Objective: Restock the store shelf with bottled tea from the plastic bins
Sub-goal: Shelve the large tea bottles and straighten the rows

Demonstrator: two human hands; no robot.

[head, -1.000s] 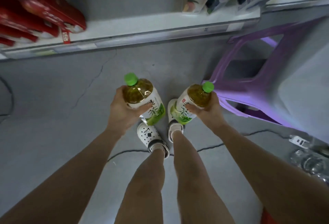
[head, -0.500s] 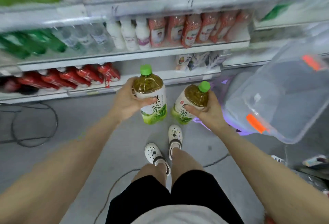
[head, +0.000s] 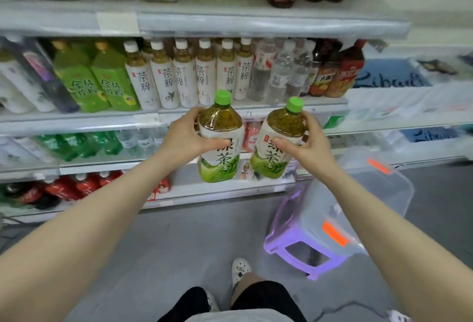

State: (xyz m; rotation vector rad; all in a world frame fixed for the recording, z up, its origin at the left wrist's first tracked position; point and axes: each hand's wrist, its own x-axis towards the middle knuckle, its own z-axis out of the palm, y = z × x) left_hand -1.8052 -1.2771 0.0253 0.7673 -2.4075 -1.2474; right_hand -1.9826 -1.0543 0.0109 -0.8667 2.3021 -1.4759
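My left hand (head: 184, 134) grips the upper body of a large green-tea bottle (head: 220, 142) with a green cap, held upright. My right hand (head: 308, 140) grips a second green-tea bottle (head: 277, 142) of the same kind, tilted slightly left. Both bottles hang side by side in the air in front of the store shelf (head: 179, 119), level with its middle tiers. The clear plastic bin (head: 368, 209) with orange latches sits on a purple stool (head: 302, 252) at my lower right.
The shelf tiers hold rows of white-label tea bottles (head: 184, 76), green bottles (head: 97, 83), water bottles (head: 279, 70) and red bottles (head: 64, 188) at the bottom. Grey floor lies between me and the shelf; my feet (head: 239, 270) stand below.
Both hands have lifted their bottles from knee height up toward the middle shelves, and the view has tilted up from the floor to the shelf.
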